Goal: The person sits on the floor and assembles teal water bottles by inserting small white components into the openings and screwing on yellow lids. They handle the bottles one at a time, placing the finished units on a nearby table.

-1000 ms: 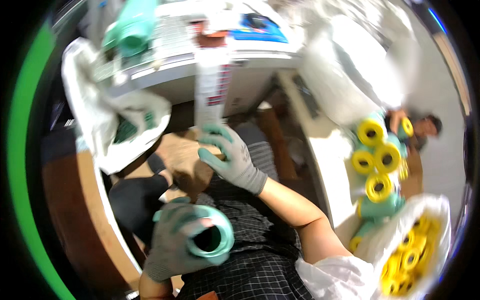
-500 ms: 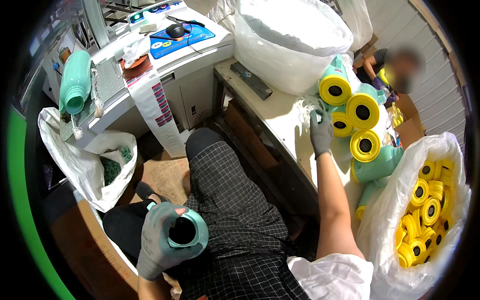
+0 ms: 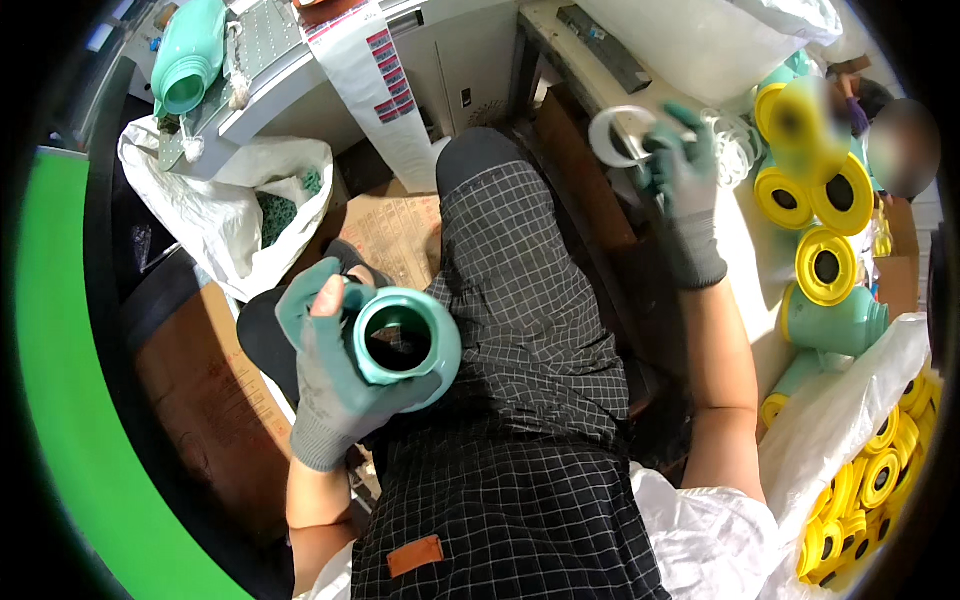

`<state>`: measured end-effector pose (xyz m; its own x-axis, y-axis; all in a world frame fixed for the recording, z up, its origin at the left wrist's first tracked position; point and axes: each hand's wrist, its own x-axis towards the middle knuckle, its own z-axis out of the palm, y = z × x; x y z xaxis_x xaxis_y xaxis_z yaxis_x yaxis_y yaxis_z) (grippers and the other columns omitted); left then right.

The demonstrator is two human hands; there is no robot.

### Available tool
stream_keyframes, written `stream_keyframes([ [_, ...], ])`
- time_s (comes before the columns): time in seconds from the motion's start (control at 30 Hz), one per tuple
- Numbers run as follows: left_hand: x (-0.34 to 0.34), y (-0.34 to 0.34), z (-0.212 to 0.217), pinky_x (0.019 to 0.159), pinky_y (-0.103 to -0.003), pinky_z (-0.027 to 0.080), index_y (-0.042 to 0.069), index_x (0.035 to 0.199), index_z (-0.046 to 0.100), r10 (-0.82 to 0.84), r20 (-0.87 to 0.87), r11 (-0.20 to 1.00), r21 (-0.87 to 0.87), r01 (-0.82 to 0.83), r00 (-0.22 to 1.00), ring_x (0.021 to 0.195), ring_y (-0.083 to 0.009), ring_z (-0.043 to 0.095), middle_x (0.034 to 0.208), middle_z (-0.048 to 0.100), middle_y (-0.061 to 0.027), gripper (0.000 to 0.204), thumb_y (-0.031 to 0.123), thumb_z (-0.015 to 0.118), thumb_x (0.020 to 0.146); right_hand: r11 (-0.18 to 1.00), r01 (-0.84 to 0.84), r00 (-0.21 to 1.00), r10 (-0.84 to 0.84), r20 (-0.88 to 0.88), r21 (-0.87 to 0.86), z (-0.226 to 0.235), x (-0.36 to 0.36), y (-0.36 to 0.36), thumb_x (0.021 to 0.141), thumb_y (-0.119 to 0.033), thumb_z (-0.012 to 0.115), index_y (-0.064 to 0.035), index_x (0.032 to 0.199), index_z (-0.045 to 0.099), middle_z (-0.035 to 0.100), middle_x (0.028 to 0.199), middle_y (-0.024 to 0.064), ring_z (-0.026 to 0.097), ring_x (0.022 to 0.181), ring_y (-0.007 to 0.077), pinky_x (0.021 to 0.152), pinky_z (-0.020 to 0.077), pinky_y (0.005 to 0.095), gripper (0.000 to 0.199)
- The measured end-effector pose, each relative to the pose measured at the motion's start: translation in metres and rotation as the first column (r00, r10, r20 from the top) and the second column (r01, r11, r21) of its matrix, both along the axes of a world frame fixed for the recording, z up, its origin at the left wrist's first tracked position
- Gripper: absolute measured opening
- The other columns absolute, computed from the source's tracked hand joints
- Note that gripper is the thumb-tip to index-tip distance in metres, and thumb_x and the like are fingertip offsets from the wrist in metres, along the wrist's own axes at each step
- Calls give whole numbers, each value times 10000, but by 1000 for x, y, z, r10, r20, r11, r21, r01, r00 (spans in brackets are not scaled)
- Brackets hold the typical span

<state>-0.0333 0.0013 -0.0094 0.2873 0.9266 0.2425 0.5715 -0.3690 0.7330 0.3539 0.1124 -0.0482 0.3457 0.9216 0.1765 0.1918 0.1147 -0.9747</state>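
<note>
My left hand (image 3: 338, 372) is wrapped around a green bottle (image 3: 446, 340) over my lap, its open mouth bare of any ring or yellow piece, so I judge this one unfinished. My right hand (image 3: 690, 180) pinches a white ring (image 3: 596, 140) by the bench (image 3: 745, 245), near a heap of similar rings (image 3: 736, 150). Several yellow-ended bottles (image 3: 838, 322) stand or lie there, seemingly further along, while loose yellow pieces (image 3: 881, 476) fill the bag (image 3: 850, 420).

left hand (image 3: 345, 375) + right hand (image 3: 690, 175)=2 | uncapped teal bottles (image 3: 440, 345) (image 3: 195, 42)=2 | yellow-ended teal bottles (image 3: 835, 318)≈6, one blurred | white ring (image 3: 597, 140)=1 | white loops (image 3: 738, 143)=bunched, uncountable | white sacks (image 3: 225, 180)=3 | yellow lids (image 3: 842, 490)=many, piled | label strip (image 3: 350, 75)=1 | grey bar (image 3: 605, 48)=1
</note>
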Motion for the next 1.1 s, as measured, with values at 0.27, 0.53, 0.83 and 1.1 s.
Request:
stream_keyframes([
  [0.27,6,12,25,847,-445,563,123,935,735,-134,-294,947,243,210,946,1109,-330,628,971,642,-37,408,172,947,590,625,-763,641,694,-327,-167,29,-159,-53,900,-194,778,-18,1326,606,674,984,36,641,770,122,720,551,270,493],
  [0.53,-18,10,16,802,-489,586,99,786,698,-178,-210,939,257,230,961,1115,-401,614,1051,639,-84,405,284,932,511,512,-854,385,497,778,95,51,-164,-73,811,-423,799,-126,1075,718,657,1105,51,681,958,258,843,573,393,405],
  [0.83,-23,8,31,872,-495,518,114,783,678,-151,-366,933,253,254,918,1003,-326,587,1036,635,-82,415,400,901,582,480,-875,293,616,731,-54,54,-178,-79,750,-441,848,-113,1009,686,616,1143,83,588,1054,264,869,491,441,448],
  [1.1,-23,10,63,962,-556,474,63,1210,707,-10,-585,944,262,201,811,983,-330,598,1019,646,-105,506,278,828,768,544,-835,328,617,716,-87,47,-201,-87,759,-399,849,-41,1052,647,556,1146,146,584,1013,315,787,512,442,505],
])
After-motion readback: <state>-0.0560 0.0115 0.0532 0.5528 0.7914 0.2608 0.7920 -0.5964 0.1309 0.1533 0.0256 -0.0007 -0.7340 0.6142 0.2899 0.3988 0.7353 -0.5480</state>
